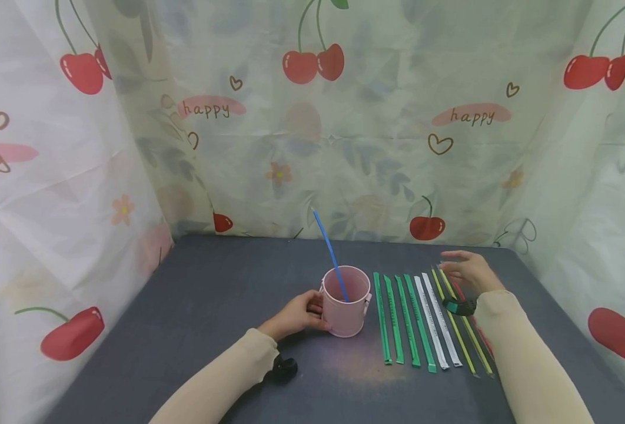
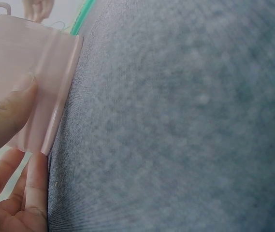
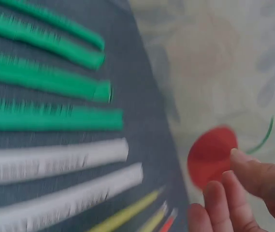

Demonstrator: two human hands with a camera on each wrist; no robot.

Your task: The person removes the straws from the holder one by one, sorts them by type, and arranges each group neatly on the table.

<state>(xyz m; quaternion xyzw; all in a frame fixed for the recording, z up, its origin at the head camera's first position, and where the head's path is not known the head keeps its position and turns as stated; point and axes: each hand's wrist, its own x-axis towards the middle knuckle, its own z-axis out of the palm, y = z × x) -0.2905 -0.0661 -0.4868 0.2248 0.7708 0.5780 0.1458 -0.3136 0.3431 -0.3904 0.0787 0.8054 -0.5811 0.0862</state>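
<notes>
A small pink bucket point(image 1: 344, 321) stands upright on the table, and a blue straw point(image 1: 327, 241) leans out of it. My left hand point(image 1: 296, 313) grips the bucket's left side. The left wrist view shows the thumb point(image 2: 19, 104) on its wall and fingers around the lower edge. My right hand point(image 1: 470, 271) holds nothing and hovers near the far ends of the yellow straws point(image 1: 452, 321). A red straw point(image 1: 483, 338) lies beside them, partly hidden by the right arm. In the right wrist view, the fingertips point(image 3: 215, 193) are apart from the straws.
Several green-wrapped straws point(image 1: 393, 318) and two white-wrapped straws point(image 1: 431, 324) lie in a row between the bucket and the yellow straws. Around the dark table point(image 1: 228, 282) hangs a cherry-print curtain point(image 1: 376, 118) at the back and both sides.
</notes>
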